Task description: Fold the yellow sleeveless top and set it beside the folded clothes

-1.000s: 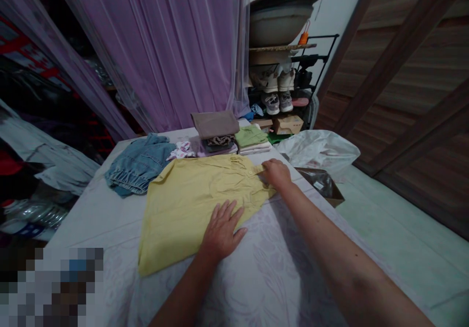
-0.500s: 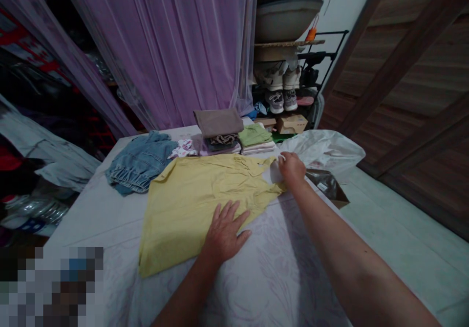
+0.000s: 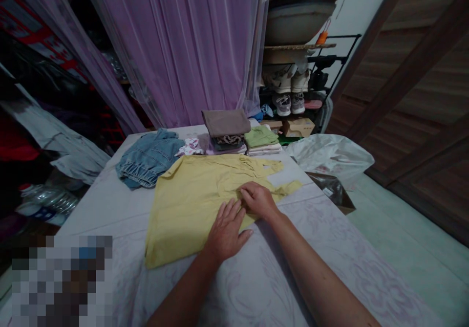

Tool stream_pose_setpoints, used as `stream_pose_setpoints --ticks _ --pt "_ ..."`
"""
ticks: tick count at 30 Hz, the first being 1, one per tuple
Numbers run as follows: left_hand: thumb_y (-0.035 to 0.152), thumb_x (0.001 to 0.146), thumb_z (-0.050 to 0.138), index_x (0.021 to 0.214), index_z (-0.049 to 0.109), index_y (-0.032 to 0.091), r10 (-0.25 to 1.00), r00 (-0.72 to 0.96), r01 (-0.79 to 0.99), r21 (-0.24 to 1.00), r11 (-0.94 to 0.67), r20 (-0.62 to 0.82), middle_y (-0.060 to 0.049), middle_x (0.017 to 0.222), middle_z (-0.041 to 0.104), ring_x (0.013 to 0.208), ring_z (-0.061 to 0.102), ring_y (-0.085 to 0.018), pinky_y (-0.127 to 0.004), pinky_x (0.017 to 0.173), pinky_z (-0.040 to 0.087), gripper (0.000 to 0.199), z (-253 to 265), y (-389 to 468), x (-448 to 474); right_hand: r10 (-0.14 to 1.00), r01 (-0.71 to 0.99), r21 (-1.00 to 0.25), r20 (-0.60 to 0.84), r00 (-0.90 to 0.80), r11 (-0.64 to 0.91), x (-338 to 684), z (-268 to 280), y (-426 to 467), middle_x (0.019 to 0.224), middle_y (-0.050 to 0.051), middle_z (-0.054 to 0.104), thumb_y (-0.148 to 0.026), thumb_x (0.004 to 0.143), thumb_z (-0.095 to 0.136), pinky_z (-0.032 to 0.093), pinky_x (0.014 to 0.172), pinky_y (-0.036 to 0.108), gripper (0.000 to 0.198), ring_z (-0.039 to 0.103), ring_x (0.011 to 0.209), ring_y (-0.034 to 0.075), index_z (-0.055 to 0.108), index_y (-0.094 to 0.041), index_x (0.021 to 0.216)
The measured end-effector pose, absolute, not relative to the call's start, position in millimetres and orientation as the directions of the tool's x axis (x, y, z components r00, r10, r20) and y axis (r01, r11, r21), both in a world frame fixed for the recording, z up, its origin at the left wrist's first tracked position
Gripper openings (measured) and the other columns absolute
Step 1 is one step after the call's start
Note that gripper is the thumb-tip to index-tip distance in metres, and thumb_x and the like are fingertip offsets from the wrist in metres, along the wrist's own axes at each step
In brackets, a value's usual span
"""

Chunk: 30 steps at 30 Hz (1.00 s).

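Nearby, a crumpled denim garment (image 3: 148, 158) lies at the far left of the counter (image 3: 293, 278); two folded stacks (image 3: 240, 136) sit behind, purple sheer curtain (image 3: 176, 48) beyond. White plastic bag (image 3: 330, 156) off the right edge. Yellow shirt (image 3: 198, 195) spread flat mid-counter, soft matte cotton, slightly creased. Left hand (image 3: 225, 231) flat, fingers spread, pressing its near edge. Right hand (image 3: 258, 200) palm-down on the cloth just beside, fingers loosely curled, gripping nothing. Counter cover pale, faint leaf pattern.
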<state>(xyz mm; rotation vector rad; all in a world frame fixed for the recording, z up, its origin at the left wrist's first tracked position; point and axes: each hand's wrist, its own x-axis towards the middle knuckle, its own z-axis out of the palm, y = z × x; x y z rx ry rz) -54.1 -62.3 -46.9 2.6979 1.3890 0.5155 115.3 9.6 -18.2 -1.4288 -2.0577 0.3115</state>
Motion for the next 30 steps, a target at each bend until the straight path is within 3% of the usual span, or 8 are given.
stream_pose_setpoints --ticks 5,10,18,24,30 --pt "0.05 0.097 0.037 0.144 0.044 0.018 0.796 0.543 0.777 0.198 -0.597 0.269 -0.011 0.146 0.049 0.14 0.039 -0.025 -0.045 0.117 0.029 0.058 -50 -64 -89 0.894 0.752 -0.52 0.398 -0.206 0.405 132 -40 2 0.094 0.006 0.074 -0.02 0.088 0.05 0.05 0.083 0.03 0.022 0.066 0.09 0.019 0.072 -0.022 0.09" --pt "0.045 0.095 0.042 0.14 0.05 0.025 0.859 0.439 0.86 0.154 -0.487 0.264 -0.007 0.146 0.05 0.139 0.041 -0.025 -0.048 0.117 0.027 0.05 -57 -72 -140 0.876 0.779 -0.476 0.443 -0.189 0.409 134 -47 0 0.097 0.008 0.074 -0.021 0.089 0.049 0.05 0.086 0.033 0.023 0.066 0.091 0.02 0.072 -0.02 0.092" --pt "0.039 0.096 0.037 0.118 0.067 0.02 0.937 0.273 0.878 0.342 -0.335 0.217 -0.007 0.122 0.068 0.117 0.06 -0.021 -0.038 0.104 0.045 0.041 -29 -56 -175 0.851 0.797 -0.389 0.448 -0.274 0.461 95 -24 -9 0.102 0.007 0.073 -0.021 0.09 0.05 0.048 0.089 0.033 0.024 0.065 0.096 0.02 0.072 -0.021 0.099" --pt "0.031 0.09 0.045 0.118 0.063 0.014 0.94 -0.195 0.946 0.307 0.105 0.28 -0.014 0.122 0.066 0.116 0.058 -0.027 -0.039 0.103 0.043 0.038 3 -25 -219 0.867 0.808 -0.393 0.421 -0.267 0.439 80 -26 -1 0.108 0.006 0.073 -0.02 0.088 0.052 0.048 0.092 0.035 0.023 0.064 0.102 0.021 0.073 -0.023 0.096" --pt "0.037 0.089 0.048 0.115 0.064 0.02 0.918 -0.396 0.872 0.313 0.377 -0.001 -0.008 0.116 0.07 0.106 0.064 -0.025 -0.032 0.086 0.048 0.035 6 -1 -257 0.872 0.786 -0.467 0.455 -0.178 0.404 105 -30 25 0.107 0.007 0.073 -0.026 0.089 0.047 0.049 0.094 0.035 0.026 0.065 0.103 0.021 0.073 -0.023 0.095"
